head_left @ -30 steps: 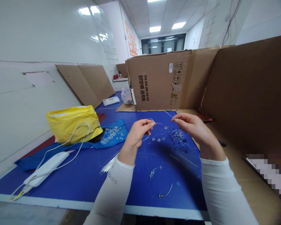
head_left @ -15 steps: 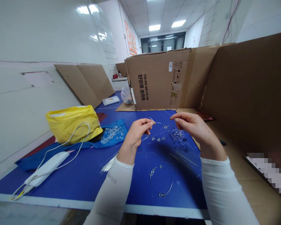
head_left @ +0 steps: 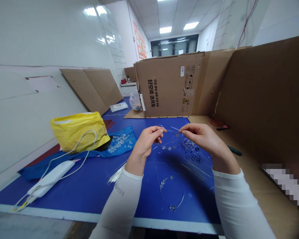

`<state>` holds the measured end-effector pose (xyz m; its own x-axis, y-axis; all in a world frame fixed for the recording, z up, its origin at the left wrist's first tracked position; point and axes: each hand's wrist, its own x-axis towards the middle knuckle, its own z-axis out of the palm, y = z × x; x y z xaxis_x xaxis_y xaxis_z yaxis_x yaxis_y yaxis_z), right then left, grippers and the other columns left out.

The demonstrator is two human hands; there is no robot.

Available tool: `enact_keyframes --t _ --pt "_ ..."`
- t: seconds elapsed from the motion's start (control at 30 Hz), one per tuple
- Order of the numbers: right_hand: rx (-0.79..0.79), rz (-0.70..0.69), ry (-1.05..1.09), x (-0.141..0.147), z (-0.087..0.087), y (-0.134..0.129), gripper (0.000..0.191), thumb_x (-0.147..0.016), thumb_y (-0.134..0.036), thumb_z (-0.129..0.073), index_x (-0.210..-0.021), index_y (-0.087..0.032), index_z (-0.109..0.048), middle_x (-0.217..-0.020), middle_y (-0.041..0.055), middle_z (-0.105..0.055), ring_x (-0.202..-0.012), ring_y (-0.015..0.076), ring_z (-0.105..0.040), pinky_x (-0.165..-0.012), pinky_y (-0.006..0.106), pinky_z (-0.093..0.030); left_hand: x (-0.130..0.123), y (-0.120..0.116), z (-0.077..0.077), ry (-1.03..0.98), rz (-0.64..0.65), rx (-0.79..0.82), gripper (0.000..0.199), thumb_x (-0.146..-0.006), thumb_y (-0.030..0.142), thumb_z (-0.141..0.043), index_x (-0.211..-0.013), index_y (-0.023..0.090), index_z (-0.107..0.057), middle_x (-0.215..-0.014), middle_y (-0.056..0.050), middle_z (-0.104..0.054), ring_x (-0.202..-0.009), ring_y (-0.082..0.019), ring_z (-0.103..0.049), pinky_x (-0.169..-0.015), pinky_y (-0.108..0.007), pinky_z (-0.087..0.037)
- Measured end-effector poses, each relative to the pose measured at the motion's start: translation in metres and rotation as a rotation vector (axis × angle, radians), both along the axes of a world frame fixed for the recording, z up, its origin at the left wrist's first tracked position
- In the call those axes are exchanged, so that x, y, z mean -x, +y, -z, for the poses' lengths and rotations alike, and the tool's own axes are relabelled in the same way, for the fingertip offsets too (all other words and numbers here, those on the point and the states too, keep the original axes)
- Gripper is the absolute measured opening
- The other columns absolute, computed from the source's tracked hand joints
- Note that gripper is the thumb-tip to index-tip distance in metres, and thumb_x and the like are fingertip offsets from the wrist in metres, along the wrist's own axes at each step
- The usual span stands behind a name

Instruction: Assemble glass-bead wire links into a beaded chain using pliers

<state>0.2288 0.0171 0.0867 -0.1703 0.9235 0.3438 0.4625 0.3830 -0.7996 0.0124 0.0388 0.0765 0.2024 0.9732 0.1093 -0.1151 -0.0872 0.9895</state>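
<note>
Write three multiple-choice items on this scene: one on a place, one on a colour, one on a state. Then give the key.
1. Where is the yellow plastic bag?
A) Inside the cardboard box
B) On the table, left of both hands
C) On the cardboard ledge at right

2. What colour is the tabletop?
A) Blue
B) Green
C) Yellow

3. What is the left hand doing?
A) Lying flat on the table
B) Gripping the bag
C) Pinching a thin wire

1: B, the bag sits out left of the hands.
2: A, bare surface shows blue.
3: C, the fingertips close on the wire above the table.

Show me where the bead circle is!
In the head view, the bead circle lies on the blue tabletop near its front edge, below the left hand and right hand.
</note>
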Motion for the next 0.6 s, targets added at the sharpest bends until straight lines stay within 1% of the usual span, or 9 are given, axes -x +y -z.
enact_keyframes --t 0.17,0.27,0.37,0.6 --pt "-0.023 -0.023 -0.082 0.005 0.000 -0.001 0.026 -0.087 -0.034 -0.056 -0.090 -0.019 -0.077 -0.081 0.0052 -0.075 -0.069 0.0178 -0.061 -0.061 0.030 -0.044 0.000 -0.002 -0.003 0.019 0.023 -0.006 0.020 -0.076 0.030 -0.070 -0.082 0.012 -0.074 -0.071 -0.001 -0.057 -0.058 -0.008 -0.051 -0.055 -0.022 -0.044" --pt "-0.043 -0.022 -0.142 0.007 -0.001 -0.004 0.024 -0.088 -0.032 -0.055 -0.090 -0.020 -0.077 -0.082 0.0047 -0.076 -0.072 0.0187 -0.063 -0.064 0.030 -0.046 -0.001 -0.002 -0.004 0.011 0.029 0.001 0.018 -0.076 0.028 -0.069 -0.083 0.011 -0.074 -0.071 -0.001 -0.057 -0.059 -0.009 -0.051 -0.055 -0.022 -0.043" --pt "-0.056 0.001 -0.192 0.009 -0.001 -0.006 0.023 -0.089 -0.030 -0.055 -0.091 -0.022 -0.077 -0.085 0.0047 -0.076 -0.074 0.0194 -0.065 -0.067 0.031 -0.047 -0.001 -0.002 -0.004 -0.006 0.031 0.009 0.016 -0.075 0.026 -0.068 -0.082 0.012 -0.073 -0.071 -0.001 -0.057 -0.058 -0.009 -0.051 -0.055 -0.022 -0.043" --pt "-0.050 0.061 -0.265 0.012 -0.002 -0.007 0.025 -0.089 -0.029 -0.054 -0.096 -0.022 -0.077 -0.086 0.0050 -0.077 -0.074 0.0198 -0.065 -0.065 0.031 -0.044 -0.002 -0.002 -0.003 -0.008 0.034 0.005 0.017 -0.075 0.026 -0.069 -0.083 0.011 -0.074 -0.071 -0.001 -0.057 -0.060 -0.009 -0.052 -0.056 -0.022 -0.044"
